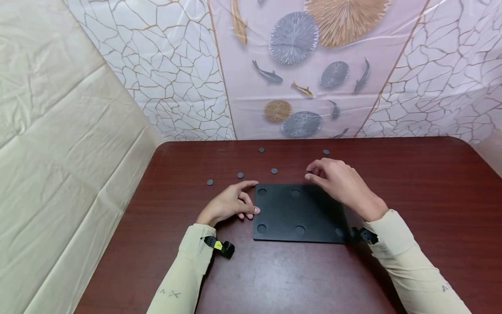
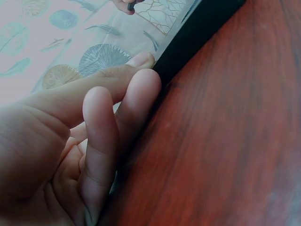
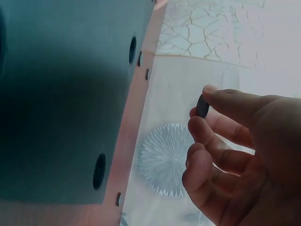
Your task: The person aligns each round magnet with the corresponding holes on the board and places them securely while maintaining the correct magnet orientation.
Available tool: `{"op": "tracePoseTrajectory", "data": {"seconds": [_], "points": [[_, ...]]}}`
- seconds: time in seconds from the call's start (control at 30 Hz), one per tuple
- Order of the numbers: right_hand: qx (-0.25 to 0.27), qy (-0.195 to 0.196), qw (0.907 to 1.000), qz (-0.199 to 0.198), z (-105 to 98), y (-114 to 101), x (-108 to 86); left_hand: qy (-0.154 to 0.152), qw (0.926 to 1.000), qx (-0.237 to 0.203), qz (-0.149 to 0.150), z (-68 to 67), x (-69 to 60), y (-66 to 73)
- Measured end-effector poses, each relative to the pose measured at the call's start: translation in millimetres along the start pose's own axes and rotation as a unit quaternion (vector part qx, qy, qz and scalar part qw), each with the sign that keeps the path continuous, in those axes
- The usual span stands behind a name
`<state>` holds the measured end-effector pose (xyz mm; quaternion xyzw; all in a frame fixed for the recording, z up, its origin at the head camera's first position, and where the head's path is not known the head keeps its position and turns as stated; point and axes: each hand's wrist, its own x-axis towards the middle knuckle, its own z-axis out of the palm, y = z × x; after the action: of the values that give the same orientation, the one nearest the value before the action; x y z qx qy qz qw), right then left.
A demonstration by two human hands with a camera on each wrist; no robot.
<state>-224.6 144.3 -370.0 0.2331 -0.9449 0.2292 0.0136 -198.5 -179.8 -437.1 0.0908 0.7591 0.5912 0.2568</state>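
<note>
A flat black board (image 1: 302, 213) with several round recesses lies on the table. My left hand (image 1: 232, 202) is at its left edge, the thumb on the rim and the index finger reaching the far left corner. In the left wrist view, the thumb and a bent finger hold the board's edge (image 2: 188, 47). Above the board's far edge, my right hand (image 1: 339, 181) pinches a small dark disc (image 3: 202, 107) between thumb and fingers. In the right wrist view the disc stands on edge, apart from the board. The other right fingers are curled.
Several loose dark discs lie on the reddish-brown table (image 1: 282, 279) beyond the board, among them a left one (image 1: 210, 182), a middle one (image 1: 274, 171) and a far right one (image 1: 326, 151). A patterned cloth (image 1: 251, 87) hangs behind the table; pale cloth (image 1: 59, 152) covers the left side.
</note>
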Motion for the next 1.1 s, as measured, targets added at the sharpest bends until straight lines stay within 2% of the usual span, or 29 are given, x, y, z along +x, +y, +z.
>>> {"op": "tracePoseTrajectory", "data": {"seconds": [0.33,0.53,0.93,1.1], "points": [[0.005,-0.006,1.0,-0.003,9.7,-10.0,1.3,0.001,0.9999,0.013,0.005,-1.9,3.4,-0.2],[0.008,-0.005,0.9999,-0.005,14.1,-13.4,0.6,0.001,1.0,0.007,0.001,0.0,3.8,-1.8],[0.005,0.024,0.9987,-0.044,28.8,-20.0,-0.5,-0.002,1.0,0.003,-0.001,-0.1,1.5,-0.8],[0.009,0.029,0.9984,-0.047,31.0,-22.0,0.7,-0.003,1.0,0.004,0.001,-0.5,1.5,-0.3]]}}
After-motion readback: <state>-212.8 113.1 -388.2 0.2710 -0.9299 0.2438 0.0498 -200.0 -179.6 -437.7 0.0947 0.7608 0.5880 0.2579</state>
